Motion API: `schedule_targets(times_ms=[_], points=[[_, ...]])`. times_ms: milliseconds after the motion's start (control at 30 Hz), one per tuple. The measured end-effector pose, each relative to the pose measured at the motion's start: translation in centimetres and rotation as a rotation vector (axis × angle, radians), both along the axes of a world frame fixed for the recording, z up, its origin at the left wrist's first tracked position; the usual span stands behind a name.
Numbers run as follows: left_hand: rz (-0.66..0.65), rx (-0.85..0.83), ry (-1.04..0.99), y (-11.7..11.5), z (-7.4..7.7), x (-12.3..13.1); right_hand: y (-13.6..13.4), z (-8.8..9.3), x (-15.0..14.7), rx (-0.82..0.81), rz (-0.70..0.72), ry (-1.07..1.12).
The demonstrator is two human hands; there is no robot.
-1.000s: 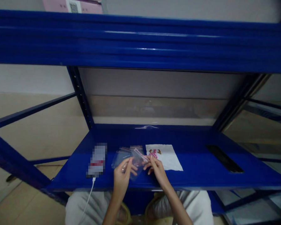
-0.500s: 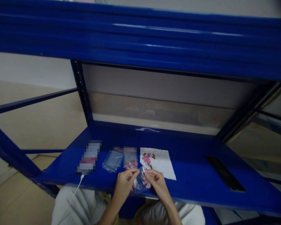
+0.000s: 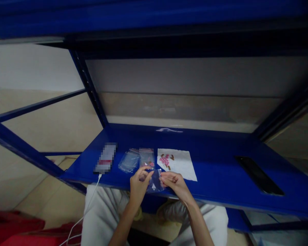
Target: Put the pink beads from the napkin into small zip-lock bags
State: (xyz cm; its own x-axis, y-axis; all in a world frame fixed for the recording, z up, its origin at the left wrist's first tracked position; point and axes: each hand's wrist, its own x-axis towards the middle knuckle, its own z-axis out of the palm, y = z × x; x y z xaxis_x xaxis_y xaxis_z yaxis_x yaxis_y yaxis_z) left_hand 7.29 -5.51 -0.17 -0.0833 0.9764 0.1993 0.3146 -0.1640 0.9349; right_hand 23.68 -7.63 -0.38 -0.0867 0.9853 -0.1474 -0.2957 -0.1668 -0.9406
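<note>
A small clear zip bag (image 3: 154, 183) is stretched between my two hands near the shelf's front edge. My left hand (image 3: 140, 179) pinches its left side between thumb and fingers. At the bag's right edge, my right hand (image 3: 176, 182) is closed on it. What the bag contains is too blurred to tell. Just beyond my left hand lies another zip bag (image 3: 146, 155) with pink pieces in it. A white paper sheet (image 3: 183, 164) lies past my right hand, carrying a cluster of pink pills (image 3: 164, 160) and several brown capsules (image 3: 172, 157).
Several flat clear bags (image 3: 129, 160) lie left of the filled one. A phone (image 3: 105, 159) with a white cable (image 3: 91, 200) is at the left. A black phone (image 3: 259, 176) lies at the right of the blue shelf (image 3: 213, 147). Another shelf (image 3: 154, 20) hangs overhead.
The bag between my hands is now spread flatter and more upright, and my fingers have shifted along its edges. The camera view has tilted, so the surroundings sit differently.
</note>
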Motion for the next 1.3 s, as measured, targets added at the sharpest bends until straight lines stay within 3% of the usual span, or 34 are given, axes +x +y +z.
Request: schedule_targets(times_ms=[133, 233, 333, 433, 567, 800, 1133, 1300], points=[[0.305, 0.298, 0.251, -1.0, 0.4, 0.0, 0.2, -0.5, -0.2, 0.001, -0.037, -0.025], [0.376, 0.474, 0.414, -2.0, 1.1, 0.3, 0.3, -0.7, -0.3, 0.021, -0.059, -0.05], [0.194, 0.455, 0.411, -2.7, 1.5, 1.2, 0.2, -0.7, -0.3, 0.049, -0.057, -0.077], [-0.039, 0.259, 0.243, -2.6, 1.2, 2.4, 0.1, -0.3, 0.0, 0.071, 0.017, -0.098], [-0.193, 0.087, 0.09, -1.9, 0.8, 3.0, -0.2, 0.1, 0.4, 0.08, 0.113, -0.094], [-0.281, -0.047, -0.048, -1.6, 1.2, 2.5, -0.5, 0.4, 0.2, 0.124, 0.082, -0.096], [-0.436, -0.236, -0.246, -1.1, -0.4, 2.4, -0.8, 0.5, -0.2, 0.101, 0.086, -0.199], [-0.495, -0.284, -0.294, -0.7, -0.3, 2.0, -0.7, 1.0, -0.3, 0.098, 0.12, -0.21]])
